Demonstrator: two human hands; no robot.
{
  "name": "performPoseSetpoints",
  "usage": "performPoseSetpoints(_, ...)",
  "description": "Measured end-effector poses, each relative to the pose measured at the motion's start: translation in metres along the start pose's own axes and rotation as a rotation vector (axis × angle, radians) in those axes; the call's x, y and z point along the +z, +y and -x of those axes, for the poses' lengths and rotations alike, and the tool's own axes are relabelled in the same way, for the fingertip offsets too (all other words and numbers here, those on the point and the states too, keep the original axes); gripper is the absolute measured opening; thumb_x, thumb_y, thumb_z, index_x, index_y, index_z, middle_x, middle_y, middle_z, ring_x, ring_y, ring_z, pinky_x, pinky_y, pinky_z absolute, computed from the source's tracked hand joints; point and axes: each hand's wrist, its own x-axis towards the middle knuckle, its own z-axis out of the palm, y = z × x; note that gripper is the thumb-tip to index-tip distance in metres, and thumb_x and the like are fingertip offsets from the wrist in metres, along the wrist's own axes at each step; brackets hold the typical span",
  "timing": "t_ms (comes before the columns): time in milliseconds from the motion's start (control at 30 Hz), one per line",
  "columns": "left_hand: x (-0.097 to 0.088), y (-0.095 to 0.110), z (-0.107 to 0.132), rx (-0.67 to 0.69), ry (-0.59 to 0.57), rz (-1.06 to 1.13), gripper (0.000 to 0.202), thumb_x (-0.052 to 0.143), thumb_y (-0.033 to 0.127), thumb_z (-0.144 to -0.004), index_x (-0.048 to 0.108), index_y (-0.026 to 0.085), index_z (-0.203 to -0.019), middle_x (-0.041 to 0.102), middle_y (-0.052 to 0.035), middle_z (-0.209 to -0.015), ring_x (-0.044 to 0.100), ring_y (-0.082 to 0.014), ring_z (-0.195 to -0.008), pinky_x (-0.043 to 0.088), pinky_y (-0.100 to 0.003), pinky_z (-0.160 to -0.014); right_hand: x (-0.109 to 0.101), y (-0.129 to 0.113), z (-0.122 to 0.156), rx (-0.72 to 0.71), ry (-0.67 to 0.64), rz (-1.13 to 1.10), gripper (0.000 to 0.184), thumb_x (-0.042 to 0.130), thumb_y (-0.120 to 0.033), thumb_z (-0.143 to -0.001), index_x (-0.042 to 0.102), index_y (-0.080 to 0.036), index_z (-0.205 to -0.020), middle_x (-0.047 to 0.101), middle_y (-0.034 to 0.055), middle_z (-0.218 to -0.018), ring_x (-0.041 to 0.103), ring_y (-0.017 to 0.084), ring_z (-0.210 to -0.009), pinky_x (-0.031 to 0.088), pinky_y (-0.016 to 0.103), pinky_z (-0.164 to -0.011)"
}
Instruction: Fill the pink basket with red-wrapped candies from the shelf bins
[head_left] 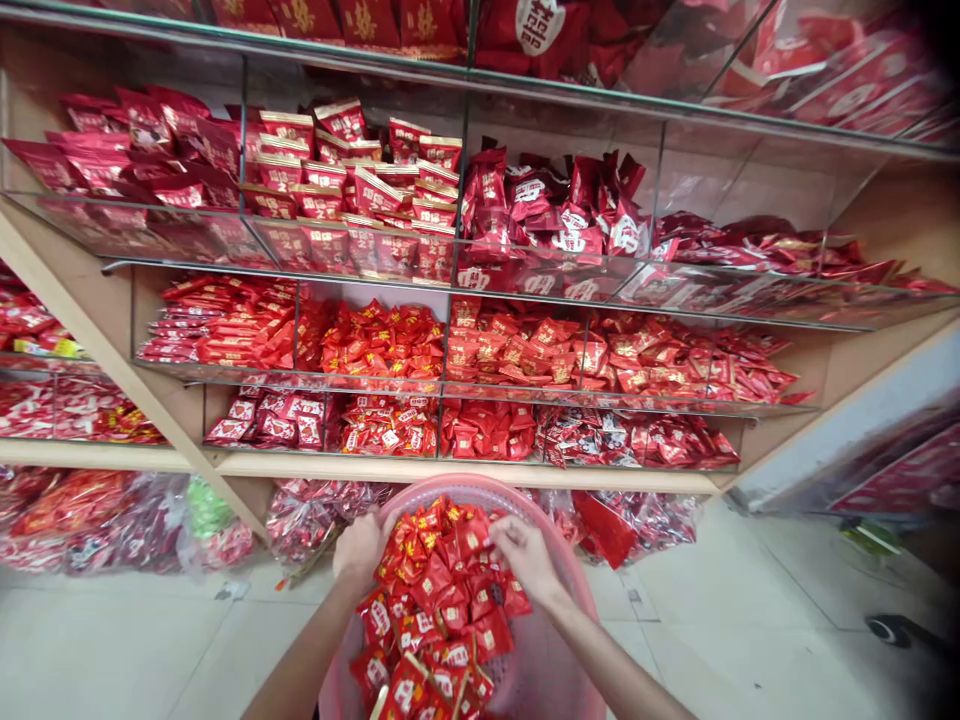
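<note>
A round pink plastic basket (551, 655) stands low in front of me, with many small red candy packets (439, 580) heaped in it. My left hand (358, 546) is closed over the basket's left rim, its fingertips partly hidden. Over the heap, my right hand (523, 553) pinches the edge of a red candy packet (472, 536) between thumb and fingers. Packets with white labels and gold edges lie toward the near side of the basket. Bare pink mesh shows at its right side.
A wooden shelf unit with glass dividers (450, 467) rises behind the basket, its bins filled with red packets (517, 350). Clear plastic bags of packets (97, 520) lie on the tiled floor (697, 620) under it. A dark wheel-like object (889, 630) is at right.
</note>
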Motion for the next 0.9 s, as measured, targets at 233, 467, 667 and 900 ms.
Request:
performPoseSetpoints(233, 0.003, -0.001, -0.001, 0.011, 0.015, -0.023, 0.066, 0.016, 0.063, -0.080, 0.056, 0.014, -0.099, 0.067, -0.0152, -0.081, 0.064, -0.0284, -0.077, 0.046, -0.037, -0.066, -0.001, 0.066, 0.042, 0.507, -0.052, -0.189, 0.020, 0.059, -0.033, -0.067, 0.047, -0.018, -0.062, 0.050, -0.0057, -0.042, 0.044, 0.006, -0.037, 0.032, 0.017, -0.039)
performPoseSetpoints(467, 0.004, -0.002, -0.001, 0.016, 0.012, -0.027, 0.068, 0.012, 0.062, -0.080, 0.055, 0.014, -0.100, 0.066, -0.0158, -0.079, 0.064, -0.0292, -0.075, 0.046, -0.038, -0.065, 0.010, 0.062, 0.049, 0.762, -0.073, -0.377, 0.004, 0.053, -0.016, -0.074, 0.049, -0.017, -0.073, 0.055, -0.0029, -0.050, 0.055, 0.008, -0.044, 0.039, 0.016, -0.044)
performPoseSetpoints(667, 0.001, 0.000, 0.000, 0.010, 0.008, -0.030, 0.065, 0.015, 0.061, -0.081, 0.056, 0.014, -0.101, 0.066, -0.0155, -0.080, 0.064, -0.0285, -0.077, 0.046, -0.038, -0.066, 0.021, 0.066, 0.047, 0.827, -0.073, -0.376, 0.004, 0.051, -0.014, -0.073, 0.048, -0.017, -0.075, 0.056, -0.0018, -0.056, 0.056, 0.008, -0.046, 0.040, 0.017, -0.045)
performPoseSetpoints(900, -0.001, 0.000, 0.001, 0.008, 0.007, -0.011, 0.067, 0.015, 0.060, -0.081, 0.056, 0.013, -0.104, 0.067, -0.0157, -0.082, 0.064, -0.0291, -0.078, 0.046, -0.038, -0.068, 0.017, 0.083, 0.046, 0.608, -0.158, -0.050, 0.005, 0.053, -0.018, -0.067, 0.054, -0.016, -0.072, 0.053, -0.0032, -0.050, 0.045, 0.008, -0.038, 0.028, 0.017, -0.036)
